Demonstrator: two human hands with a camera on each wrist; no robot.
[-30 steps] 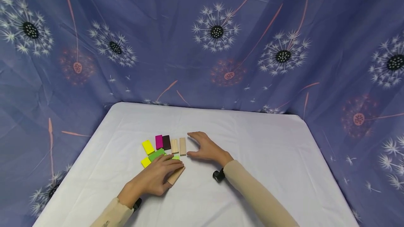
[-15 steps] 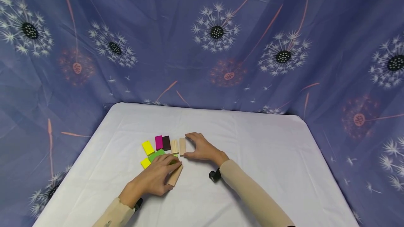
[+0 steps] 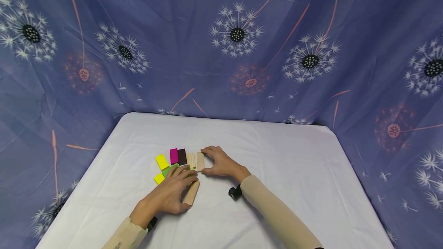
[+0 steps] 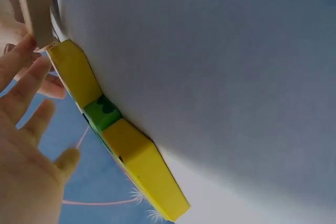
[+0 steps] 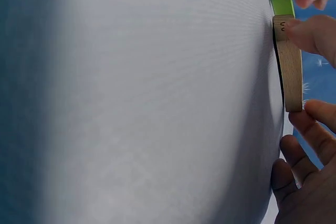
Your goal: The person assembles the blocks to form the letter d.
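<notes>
My left hand [image 3: 169,193] holds a plain wooden block [image 3: 192,194] by its ends, thumb at the near end and fingertips at the far one. My right hand [image 3: 221,162] has thumb and forefinger at the two ends of another upright-lying wooden block [image 3: 200,161], which the right wrist view shows as a wooden block [image 5: 291,72] with a small dark mark. Under and beyond my left hand lie a green block [image 3: 169,169], partly hidden, and a pale wooden block [image 3: 191,160]. In the left wrist view, a yellow block [image 4: 149,163] lies beside spread fingers [image 4: 37,119].
At the group's far side are a magenta block [image 3: 174,156] and a dark brown block [image 3: 182,156]. Two yellow blocks, one a tilted yellow block [image 3: 162,162], mark its left side. All lie on a white-clothed table [image 3: 277,172] before a blue dandelion-print curtain [image 3: 194,49].
My right hand has moved left and closed its thumb and forefinger on the ends of the wooden block. The block in my left hand has turned to point more away from me.
</notes>
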